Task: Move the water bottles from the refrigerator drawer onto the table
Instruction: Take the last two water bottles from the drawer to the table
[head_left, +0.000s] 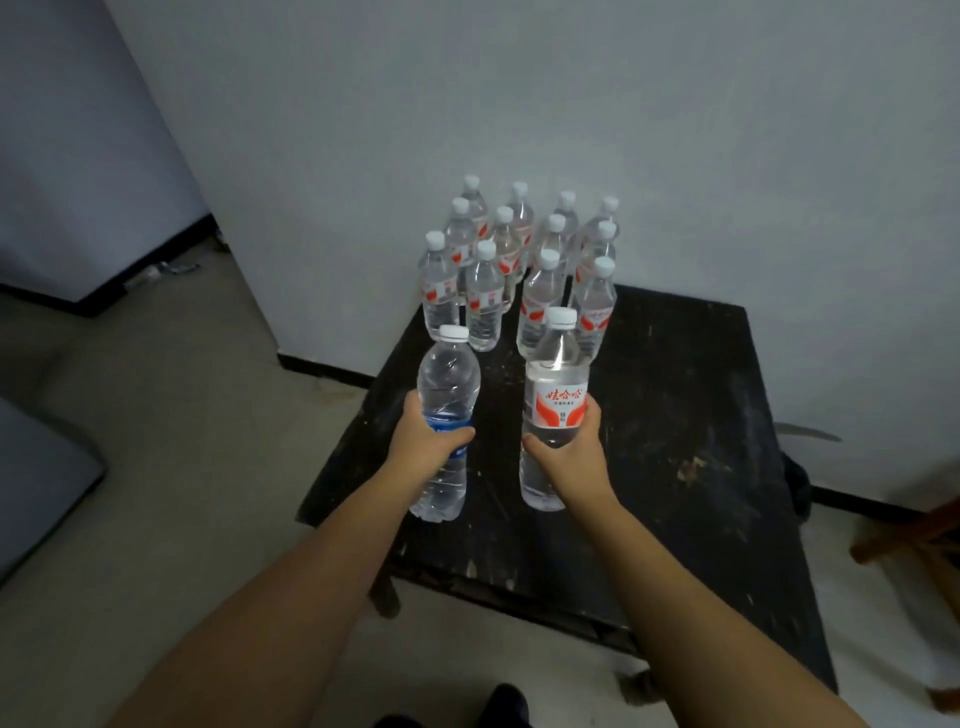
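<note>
Clear plastic bottles stood upright in rows at the far end of a black table (675, 415), against the wall. Each hand held one more bottle upright, fingers wrapped round its middle: the left hand (428, 441) a blue-banded bottle (447, 384), the right hand (566, 452) a red-labelled bottle (556, 395). Both hung just in front of the standing group (519, 260), their bases low over the bare tabletop. No refrigerator drawer was in view.

1. A dark, scuffed table (675, 415) stands against the wall.
2. A cluster of upright red-labelled water bottles (519, 260) with white caps stands in rows at its far left corner.
</note>
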